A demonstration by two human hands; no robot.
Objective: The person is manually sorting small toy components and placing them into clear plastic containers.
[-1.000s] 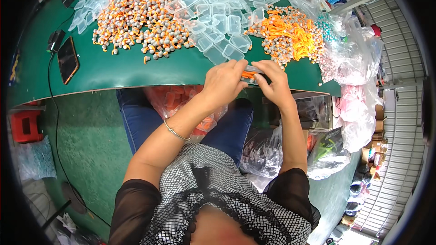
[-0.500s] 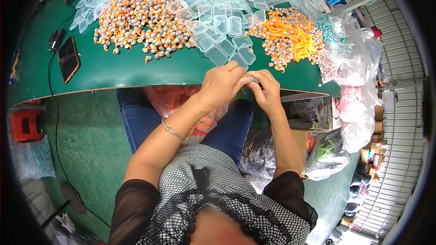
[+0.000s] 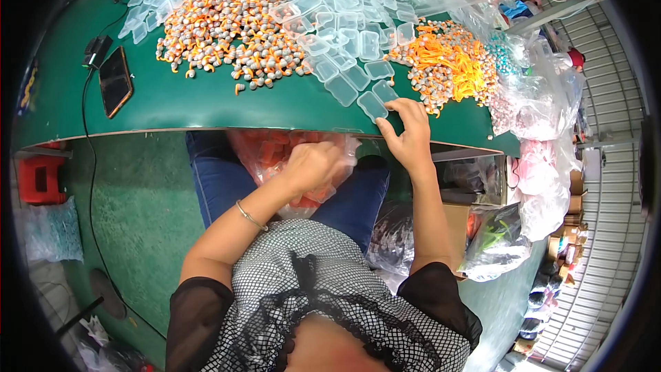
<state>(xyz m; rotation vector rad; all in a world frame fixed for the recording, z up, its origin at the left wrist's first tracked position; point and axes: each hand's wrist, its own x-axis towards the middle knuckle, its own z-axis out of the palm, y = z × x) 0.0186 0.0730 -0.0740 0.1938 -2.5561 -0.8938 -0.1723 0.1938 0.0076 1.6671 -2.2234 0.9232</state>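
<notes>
Over the edge of a clear plastic bag (image 3: 251, 148) on my lap, my left hand (image 3: 315, 165) is closed, its fingers curled downward. What it holds, if anything, is hidden. The bag contains orange pieces in clear boxes. At the table's front edge, my right hand (image 3: 411, 134) pinches the side of a small clear plastic box (image 3: 372, 106) between thumb and fingers. Beyond it lies a heap of similar clear boxes (image 3: 341, 89). To the left is a large pile of small grey-and-orange pieces (image 3: 234, 27).
More grey pieces lie at the right with a bunch of orange straps (image 3: 468, 79). A phone (image 3: 116, 83) and black cable (image 3: 88, 107) are on the green table (image 3: 200, 107) at the left. Clear bags (image 3: 537, 107) crowd its right end. A red stool (image 3: 40, 179) stands on the floor.
My hands were together at the table edge with a small object between them. My left hand has moved down to the bag on my lap; the right has moved to a clear box.
</notes>
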